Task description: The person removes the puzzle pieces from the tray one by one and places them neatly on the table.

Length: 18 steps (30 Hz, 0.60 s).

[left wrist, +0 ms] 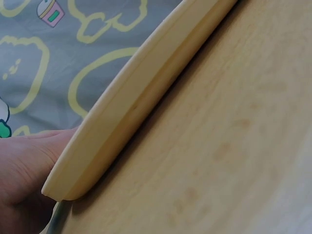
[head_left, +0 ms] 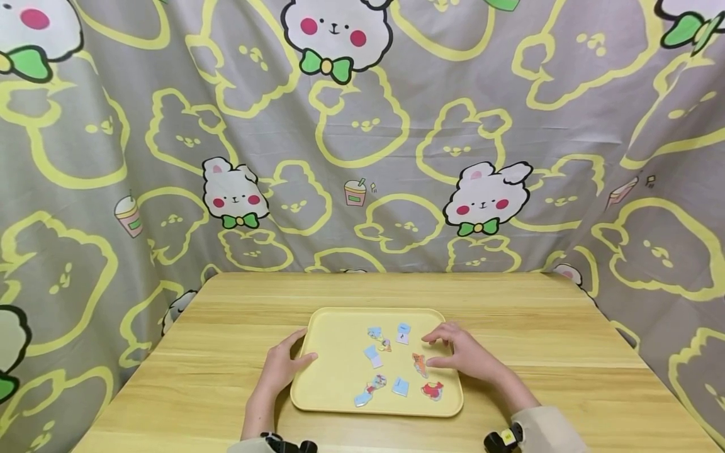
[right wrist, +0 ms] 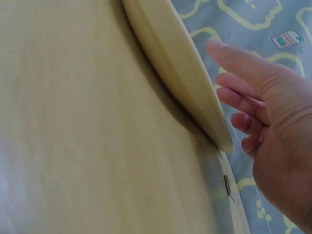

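Observation:
A pale yellow tray (head_left: 334,384) lies on the wooden table with small flat picture pieces scattered over its middle and right. My left hand (head_left: 280,368) holds the tray's left edge, thumb over the rim and fingers along the outer side. Over the right rim hovers my right hand (head_left: 461,355), its fingers loosely bent and spread with nothing between them. Its thumb tip is right by an orange cut-out piece (head_left: 419,363). Below that lies a red piece (head_left: 432,391). In the right wrist view the right hand (right wrist: 278,112) appears beside the tray wall (right wrist: 180,63).
Light blue pieces, such as one near the front (head_left: 400,386) and one at the back (head_left: 403,333), lie among the others on the tray. Wooden tabletop (head_left: 226,352) surrounds the tray. A grey curtain (head_left: 362,239) with yellow bear outlines hangs behind and at both sides.

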### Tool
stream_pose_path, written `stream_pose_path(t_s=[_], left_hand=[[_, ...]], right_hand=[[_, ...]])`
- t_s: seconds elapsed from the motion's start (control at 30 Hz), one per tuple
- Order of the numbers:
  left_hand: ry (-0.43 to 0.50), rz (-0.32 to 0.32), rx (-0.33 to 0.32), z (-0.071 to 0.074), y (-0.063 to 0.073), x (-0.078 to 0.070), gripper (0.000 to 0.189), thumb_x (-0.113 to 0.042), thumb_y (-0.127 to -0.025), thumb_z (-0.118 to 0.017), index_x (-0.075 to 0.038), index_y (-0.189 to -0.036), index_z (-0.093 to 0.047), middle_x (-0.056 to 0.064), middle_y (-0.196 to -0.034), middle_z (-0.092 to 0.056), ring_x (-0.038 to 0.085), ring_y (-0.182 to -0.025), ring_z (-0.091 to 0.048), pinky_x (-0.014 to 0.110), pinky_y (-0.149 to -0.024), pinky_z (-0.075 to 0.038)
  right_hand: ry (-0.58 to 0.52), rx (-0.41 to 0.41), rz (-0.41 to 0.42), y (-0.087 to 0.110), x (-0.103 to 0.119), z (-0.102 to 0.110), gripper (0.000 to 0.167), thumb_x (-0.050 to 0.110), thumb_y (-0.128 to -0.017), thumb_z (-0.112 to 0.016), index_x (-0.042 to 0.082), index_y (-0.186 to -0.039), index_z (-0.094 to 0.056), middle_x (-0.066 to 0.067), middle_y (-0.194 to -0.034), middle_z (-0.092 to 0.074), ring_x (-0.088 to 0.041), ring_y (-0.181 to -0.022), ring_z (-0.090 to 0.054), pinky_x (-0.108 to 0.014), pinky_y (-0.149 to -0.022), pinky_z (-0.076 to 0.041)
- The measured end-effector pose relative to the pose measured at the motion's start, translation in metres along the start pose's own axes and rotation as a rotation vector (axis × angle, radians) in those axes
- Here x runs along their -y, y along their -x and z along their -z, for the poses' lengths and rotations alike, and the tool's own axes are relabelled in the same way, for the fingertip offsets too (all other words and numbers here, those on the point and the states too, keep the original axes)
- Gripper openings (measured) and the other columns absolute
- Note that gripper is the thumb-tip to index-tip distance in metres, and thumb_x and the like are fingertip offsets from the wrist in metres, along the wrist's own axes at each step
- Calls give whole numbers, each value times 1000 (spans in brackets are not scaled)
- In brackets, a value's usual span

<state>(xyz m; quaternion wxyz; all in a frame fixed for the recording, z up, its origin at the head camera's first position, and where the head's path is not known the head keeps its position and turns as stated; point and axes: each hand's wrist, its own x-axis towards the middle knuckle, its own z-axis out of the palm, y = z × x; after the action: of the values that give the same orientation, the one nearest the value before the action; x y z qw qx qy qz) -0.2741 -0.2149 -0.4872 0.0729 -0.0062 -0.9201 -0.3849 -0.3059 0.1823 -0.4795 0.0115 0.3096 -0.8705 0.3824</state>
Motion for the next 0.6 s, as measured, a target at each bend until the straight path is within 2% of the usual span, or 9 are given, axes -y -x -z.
stream_pose_path(t_s=[0.1,0.2,0.33,0.5,0.6], left_hand=[[1,1,2,0,0,0,63,-23,-84,-77,-6,-140,-53,24,-140,-54,45,-131,-49,57,-111,-40],[3,2,2,0,0,0,63,-22,-84,-77,-6,-140,-53,24,-140,-55,45,-131,-49,57,-111,-40],[4,1,1,0,0,1,62,-22,-84,-77,-6,-139,-53,24,-140,-55,45,-131,-49,57,-111,-40],[4,-7,-5,0,0,1,62,-22,-84,-77,-6,-139,-54,24,-139,-56,45,-130,-50,57,-111,-41],[8,-8,-7,0,0,1,62,-23,-84,-77,-6,-139,-54,24,-139,-56,45,-130,-50,57,-110,-41]], right_hand=[[49,22,-7,-2,4,-3,42,35,-80,-78,13,-115,-70,2,-112,-67,-15,-105,-56,-42,-98,-45],[95,38,-3,-3,8,-6,41,37,-79,-79,15,-113,-70,5,-110,-67,-19,-109,-55,-52,-95,-40],[133,60,25,-3,10,-7,41,37,-78,-80,16,-111,-71,6,-108,-66,-17,-107,-54,-46,-92,-40],[168,101,25,-4,10,-8,41,39,-78,-80,17,-112,-71,8,-107,-63,-14,-107,-53,-45,-98,-43],[180,117,26,-4,10,-8,42,42,-77,-79,19,-112,-71,10,-105,-62,-11,-105,-52,-43,-97,-42]])
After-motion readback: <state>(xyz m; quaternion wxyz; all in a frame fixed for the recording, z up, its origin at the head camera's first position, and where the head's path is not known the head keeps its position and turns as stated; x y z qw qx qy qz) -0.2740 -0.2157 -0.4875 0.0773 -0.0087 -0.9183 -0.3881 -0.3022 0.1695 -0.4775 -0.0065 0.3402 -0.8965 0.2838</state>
